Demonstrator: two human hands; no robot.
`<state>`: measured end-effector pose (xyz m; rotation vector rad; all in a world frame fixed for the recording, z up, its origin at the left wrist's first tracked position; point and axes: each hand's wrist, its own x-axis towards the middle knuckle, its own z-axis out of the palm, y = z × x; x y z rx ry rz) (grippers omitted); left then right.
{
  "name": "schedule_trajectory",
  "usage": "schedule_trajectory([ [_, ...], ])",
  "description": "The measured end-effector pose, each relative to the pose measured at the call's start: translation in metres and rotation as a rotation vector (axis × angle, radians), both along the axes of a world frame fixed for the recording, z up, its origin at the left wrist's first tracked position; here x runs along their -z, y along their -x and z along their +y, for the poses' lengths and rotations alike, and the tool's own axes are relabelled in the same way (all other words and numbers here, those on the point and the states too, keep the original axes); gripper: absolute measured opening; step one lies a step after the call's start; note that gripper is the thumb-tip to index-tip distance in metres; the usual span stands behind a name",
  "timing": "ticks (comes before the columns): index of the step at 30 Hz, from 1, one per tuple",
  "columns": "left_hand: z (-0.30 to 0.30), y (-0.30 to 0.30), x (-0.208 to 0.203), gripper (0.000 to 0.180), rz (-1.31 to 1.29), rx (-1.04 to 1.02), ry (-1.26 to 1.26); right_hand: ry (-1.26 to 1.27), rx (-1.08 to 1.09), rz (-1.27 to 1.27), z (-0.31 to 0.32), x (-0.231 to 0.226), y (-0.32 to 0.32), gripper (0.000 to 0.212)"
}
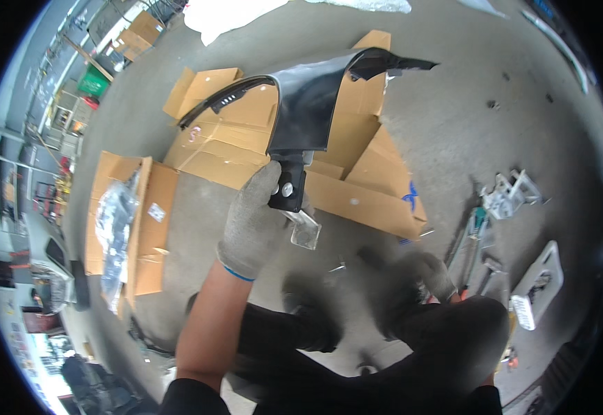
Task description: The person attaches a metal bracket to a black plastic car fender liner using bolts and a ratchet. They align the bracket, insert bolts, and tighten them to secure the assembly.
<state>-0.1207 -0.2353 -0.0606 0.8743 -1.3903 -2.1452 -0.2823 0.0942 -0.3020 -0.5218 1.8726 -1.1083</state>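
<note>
My left hand point(249, 225), in a grey glove, grips the narrow lower end of a glossy black car fender point(305, 104). Its thumb lies beside two round bolt heads on a flat black tab point(289, 183). Just below that tab a pale metal bracket point(305, 234) sticks out; whether it is fixed to the fender I cannot tell. My right hand point(436, 275), also gloved, is low at the right near my knee, close to a long-handled tool with a green part point(480, 220). Motion smears its fingers, so any hold is unclear.
Unfolded cardboard point(367, 204) lies on the floor beneath and beyond the fender. At left, an open carton point(156, 238) holds clear plastic wrapping point(113, 232). Metal brackets point(512, 196) and a white tray point(538, 285) are at right. Small loose parts dot the concrete.
</note>
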Motion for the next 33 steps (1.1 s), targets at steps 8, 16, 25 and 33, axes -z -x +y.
schedule_trajectory([
  [8, -0.003, -0.016, 0.024, 0.034, -0.026, 0.213, -0.205, -0.025, -0.481, 0.691, -0.059, -0.239, 0.096, 0.023],
  [16, 0.001, -0.015, 0.028, 0.015, 0.030, 0.165, -0.269, -0.016, -0.645, 0.733, -0.125, -0.268, 0.008, 0.024],
  [25, -0.003, -0.015, 0.034, 0.018, 0.033, 0.196, -0.205, -0.138, -0.830, 0.746, -0.125, -0.227, 0.013, 0.029],
  [33, -0.002, -0.012, 0.026, 0.026, 0.041, 0.174, -0.200, -0.125, -0.872, 0.749, -0.128, -0.222, 0.016, 0.030],
])
